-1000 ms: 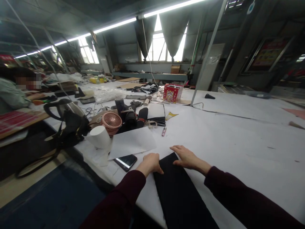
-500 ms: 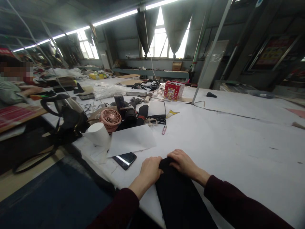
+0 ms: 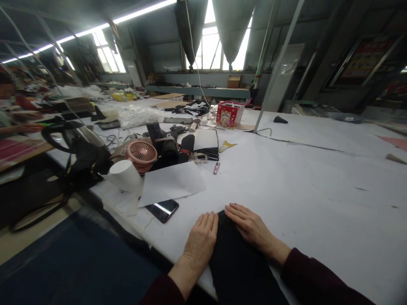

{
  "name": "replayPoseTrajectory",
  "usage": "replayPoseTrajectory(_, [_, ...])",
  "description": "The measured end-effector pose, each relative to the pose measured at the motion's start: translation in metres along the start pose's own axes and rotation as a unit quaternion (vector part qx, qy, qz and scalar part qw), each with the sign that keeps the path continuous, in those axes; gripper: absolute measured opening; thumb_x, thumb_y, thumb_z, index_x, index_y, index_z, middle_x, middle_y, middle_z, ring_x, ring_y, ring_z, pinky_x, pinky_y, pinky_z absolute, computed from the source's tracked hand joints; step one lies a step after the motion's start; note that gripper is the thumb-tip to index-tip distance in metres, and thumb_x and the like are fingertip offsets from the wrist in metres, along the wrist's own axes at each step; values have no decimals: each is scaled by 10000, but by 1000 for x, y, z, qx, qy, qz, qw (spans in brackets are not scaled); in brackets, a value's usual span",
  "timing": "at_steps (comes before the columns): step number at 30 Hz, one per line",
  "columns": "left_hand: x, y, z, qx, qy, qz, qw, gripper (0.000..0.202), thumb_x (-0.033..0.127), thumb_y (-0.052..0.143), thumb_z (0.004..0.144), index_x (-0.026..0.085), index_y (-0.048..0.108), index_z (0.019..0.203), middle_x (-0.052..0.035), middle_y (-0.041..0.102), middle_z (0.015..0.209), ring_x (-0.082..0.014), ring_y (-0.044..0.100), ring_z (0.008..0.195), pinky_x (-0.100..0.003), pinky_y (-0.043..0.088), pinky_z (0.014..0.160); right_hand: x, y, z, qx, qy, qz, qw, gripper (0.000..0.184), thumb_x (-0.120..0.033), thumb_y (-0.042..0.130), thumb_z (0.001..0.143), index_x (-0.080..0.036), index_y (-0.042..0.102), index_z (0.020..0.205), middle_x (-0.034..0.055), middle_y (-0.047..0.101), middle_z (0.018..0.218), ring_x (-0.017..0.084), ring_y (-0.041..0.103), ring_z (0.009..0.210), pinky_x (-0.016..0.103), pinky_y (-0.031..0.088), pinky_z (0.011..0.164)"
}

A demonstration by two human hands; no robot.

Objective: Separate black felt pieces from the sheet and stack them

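White tabletop (image 3: pixel 311 186) stretches around and beneath the strip of black cloth (image 3: pixel 240 267). My left hand (image 3: pixel 201 240) lies on the cloth's far left edge, its fingers straight and pressed together; my right hand (image 3: pixel 252 225) covers its far right corner, fingers likewise close together. I cannot make out either thumb, so I cannot tell whether I pinch the cloth. Left of the cloth's far end is a black phone (image 3: pixel 165 212), partly hidden by white paper (image 3: pixel 173 182). Pink snips (image 3: pixel 216 168) lie beyond the cloth, a pink fan (image 3: pixel 142 154) stands beyond it to the left, and a red box (image 3: pixel 227 116) sits well past its far end.
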State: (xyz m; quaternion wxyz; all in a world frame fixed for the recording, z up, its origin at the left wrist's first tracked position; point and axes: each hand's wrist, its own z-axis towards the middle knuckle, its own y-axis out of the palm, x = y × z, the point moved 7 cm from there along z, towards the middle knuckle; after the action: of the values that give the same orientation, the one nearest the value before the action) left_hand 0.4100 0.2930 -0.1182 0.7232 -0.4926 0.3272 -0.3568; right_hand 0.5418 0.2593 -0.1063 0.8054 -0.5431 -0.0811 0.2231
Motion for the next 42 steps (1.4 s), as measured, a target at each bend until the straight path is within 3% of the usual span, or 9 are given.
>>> replayPoseTrajectory(7, [4,2,-11,-48,35,1,998,555,15,397,827,27,451,1379,-214,425,1446,-318,425,1326,-424,429,1071,-3,-7,-3,-75,61,54,994,505,-164,431,932,-202,418,1435,66,409,1489,230,328,1393,465,322,1148])
replayPoseTrajectory(13, [5,4,-11,-68,14,-32,997,592,-22,363,802,20,434,1388,-234,402,1454,-321,383,1352,-456,415,1079,19,-26,46,-46,195,168,965,311,-309,431,962,-251,682,1136,26,717,1127,213,618,1124,424,379,1096])
replayPoseTrajectory(17, [0,-1,-10,-82,5,-70,994,593,-18,373,811,24,417,1401,-219,406,1459,-312,424,1330,-445,402,1083,36,-36,57,3,268,177,947,428,-375,438,945,-176,566,1301,91,613,1303,227,587,1169,372,471,1007])
replayPoseTrajectory(20, [-13,-8,-7,-96,-22,-167,981,622,1,405,805,82,409,1421,-167,441,1454,-265,451,1312,-394,390,1090,45,-35,29,6,316,175,933,565,-400,519,885,-128,476,1379,142,554,1361,269,548,1215,435,448,1031])
replayPoseTrajectory(24, [-43,-14,2,-130,-145,-361,912,684,8,448,747,200,458,1404,-76,529,1397,-208,497,1266,-314,384,1070,48,-18,-29,-8,377,180,908,720,-444,565,843,-123,355,1452,155,450,1449,280,439,1318,477,365,1101])
replayPoseTrajectory(28, [-69,-2,13,-152,-300,-473,815,620,234,574,790,144,460,1392,-136,592,1311,-246,562,1184,-306,443,968,43,-1,-56,16,376,135,917,676,-441,526,867,-163,347,1456,143,406,1482,288,369,1365,508,318,1125])
replayPoseTrajectory(31, [-76,12,24,-160,-338,-474,797,517,407,658,746,112,628,1169,-147,682,1120,-275,627,1045,-304,490,828,42,2,-54,9,370,105,923,650,-446,476,889,-115,372,1440,171,408,1475,299,351,1374,516,294,1138])
replayPoseTrajectory(34, [-78,23,30,-163,-364,-484,779,282,354,737,652,146,679,834,-83,706,806,-260,655,848,-290,488,692,31,-8,-53,-8,375,122,919,697,-475,448,901,-85,321,1464,182,372,1494,293,353,1375,498,314,1137])
replayPoseTrajectory(42, [-72,22,-1,-110,-450,-606,647,205,301,694,676,180,536,726,8,593,600,-159,580,554,-232,411,458,-100,-18,-47,21,209,56,976,1088,-504,673,768,-271,-65,1533,103,236,1559,411,309,1371,600,413,1037])
